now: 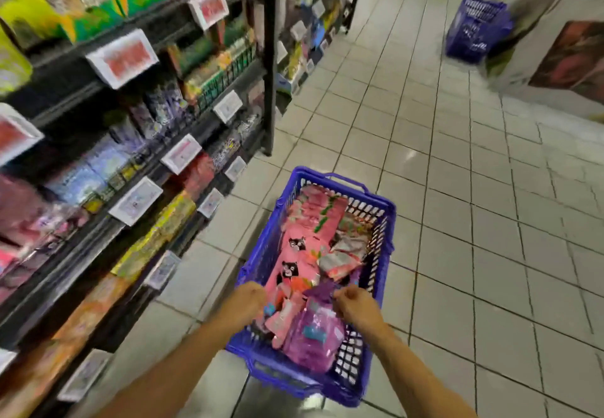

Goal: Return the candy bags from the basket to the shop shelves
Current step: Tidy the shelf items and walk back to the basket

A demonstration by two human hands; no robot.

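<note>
While both forearms reach forward over the near end of the blue basket [384, 254], the left hand [243, 301] sits at the left rim with fingers curled down into the load; can't tell whether it has hold of anything. Right hand [354, 303] is closed in a pinch on the top edge of a purple candy bag [315, 336], which lies flat in the near-right corner of the basket. Hands are apart, the purple bag's top between them.

Just past the left hand: pink candy bags [294, 260] with black cat faces, stacked in a row running away toward the far end. Past the right hand: a few pale red-and-white bags [343, 259] against the right wall. Basket handle [348, 182] is at the far rim. Basket stands on the tiled floor [474, 205].

Left of the left hand: black shop shelves [108, 188] full of packaged goods, white price tags [135, 200] clipped on the edges. Heavy motion blur, labels unreadable.

Far ahead, right of the right hand: a second blue basket [475, 30] on the floor, well apart from the first.
</note>
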